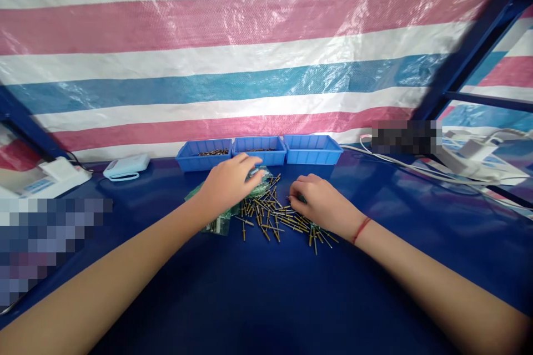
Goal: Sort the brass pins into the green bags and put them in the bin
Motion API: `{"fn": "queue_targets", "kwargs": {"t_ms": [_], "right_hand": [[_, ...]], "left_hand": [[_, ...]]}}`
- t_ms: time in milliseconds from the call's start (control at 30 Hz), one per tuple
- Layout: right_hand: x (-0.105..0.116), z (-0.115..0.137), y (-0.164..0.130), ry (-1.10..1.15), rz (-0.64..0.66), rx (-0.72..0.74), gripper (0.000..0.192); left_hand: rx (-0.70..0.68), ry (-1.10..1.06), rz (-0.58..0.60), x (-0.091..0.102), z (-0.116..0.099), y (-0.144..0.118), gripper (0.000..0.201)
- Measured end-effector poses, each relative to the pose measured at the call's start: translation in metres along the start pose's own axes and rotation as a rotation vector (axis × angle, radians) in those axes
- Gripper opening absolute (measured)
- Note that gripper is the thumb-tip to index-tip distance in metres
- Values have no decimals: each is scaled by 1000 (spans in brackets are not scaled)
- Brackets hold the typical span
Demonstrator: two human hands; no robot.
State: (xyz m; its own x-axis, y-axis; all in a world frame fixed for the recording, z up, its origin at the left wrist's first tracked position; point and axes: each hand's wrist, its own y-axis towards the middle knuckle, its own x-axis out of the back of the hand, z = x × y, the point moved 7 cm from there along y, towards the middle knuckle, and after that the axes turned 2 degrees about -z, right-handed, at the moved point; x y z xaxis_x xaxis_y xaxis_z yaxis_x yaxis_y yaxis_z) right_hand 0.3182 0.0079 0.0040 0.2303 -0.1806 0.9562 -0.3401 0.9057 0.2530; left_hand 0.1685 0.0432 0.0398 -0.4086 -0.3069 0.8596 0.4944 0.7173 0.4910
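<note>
A loose pile of several small brass-coloured rivets (270, 215) lies on the dark blue table (266, 299). My left hand (230, 182) rests palm down on a clear greenish plastic bag (216, 223) at the pile's left edge, fingers lightly curled over it. My right hand (317, 199), with a red string at the wrist, sits on the pile's right side, fingertips bent down among the rivets. Whether it pinches one is hidden.
Three blue plastic bins stand in a row at the back: left bin (203, 154) and middle bin (260, 148) hold some rivets, right bin (312, 148) looks bare. A white device (126, 166) lies back left; white cables (416, 169) run back right. A striped tarp hangs behind.
</note>
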Motion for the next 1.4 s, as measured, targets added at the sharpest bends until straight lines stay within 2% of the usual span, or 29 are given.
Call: {"fn": "queue_targets", "kwargs": {"t_ms": [100,167,300,467,567,733,833,967,1400], "right_hand": [[13,12,-3,283,-92,7,18],[20,20,-7,577,-106,-28,21],[19,39,-14,964,-11,-82,26],[13,51,-18,1184,87,-125,28],[12,55,-19,1221,109,-137,25],[13,52,-19,1257,54,-148,21],[8,49,-19,1304,88,-190,24],[5,51,-20,1356,120,-174,24],[24,44,-17,1243,-119,-84,15]], "left_hand": [[-45,-184,-20,12,-17,-26,24],[27,-340,-17,14,-20,-40,22],[222,-621,22,10,-21,-58,19],[311,-809,-5,10,-21,-63,16],[324,-843,-17,10,-21,-63,13],[336,-881,-52,13,-21,-63,9],[288,-855,-116,19,-21,-63,7],[218,-806,-180,25,-21,-63,8],[-2,-525,-287,34,-34,-66,9]]}}
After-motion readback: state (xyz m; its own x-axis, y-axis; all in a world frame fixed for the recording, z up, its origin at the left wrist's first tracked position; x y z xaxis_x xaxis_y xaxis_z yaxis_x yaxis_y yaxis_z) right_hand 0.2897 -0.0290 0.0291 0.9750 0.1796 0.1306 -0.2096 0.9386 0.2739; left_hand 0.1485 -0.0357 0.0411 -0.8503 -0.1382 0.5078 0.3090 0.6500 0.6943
